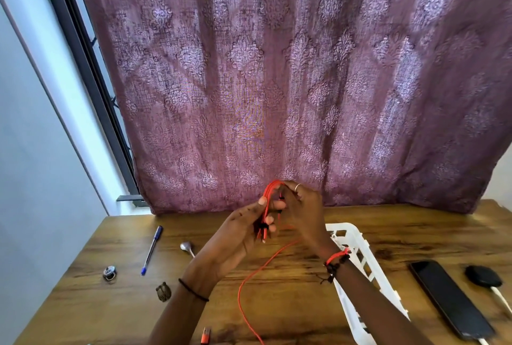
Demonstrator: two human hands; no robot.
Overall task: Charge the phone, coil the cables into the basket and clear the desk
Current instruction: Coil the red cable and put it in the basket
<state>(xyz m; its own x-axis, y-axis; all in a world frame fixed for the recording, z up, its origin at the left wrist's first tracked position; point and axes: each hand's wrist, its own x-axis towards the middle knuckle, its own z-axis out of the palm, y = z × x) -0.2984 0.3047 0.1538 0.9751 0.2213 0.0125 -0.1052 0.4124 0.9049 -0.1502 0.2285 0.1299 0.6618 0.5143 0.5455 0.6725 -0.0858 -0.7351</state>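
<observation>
From the head view, the step in hand is coiling. The cable (266,199) is red and thin, and is held up over the middle of the desk (124,314), in front of the curtain (277,67). Several long loops are gathered into a bundle. The left hand (238,236) pinches the lower part of this bundle between thumb and curled fingers. The right hand (303,211) is curled round the top of the loops, a ring on one finger.

The rest of the cable trails down from the hands, curves across the wood and runs off the near edge of the picture, so a good length is not yet wound.

The next move, I judge, calls for drawing that slack up loop by loop without letting the bundle spring open. Then it must be carried right to the white basket (357,236), just beside the right wrist.

The phone (450,299) lies well to the right, screen dark. A white lead seems to meet its near end, though the joint is hard to read. A pen (151,249) and a spoon (186,246) lie on the left, with small oddments near them.
</observation>
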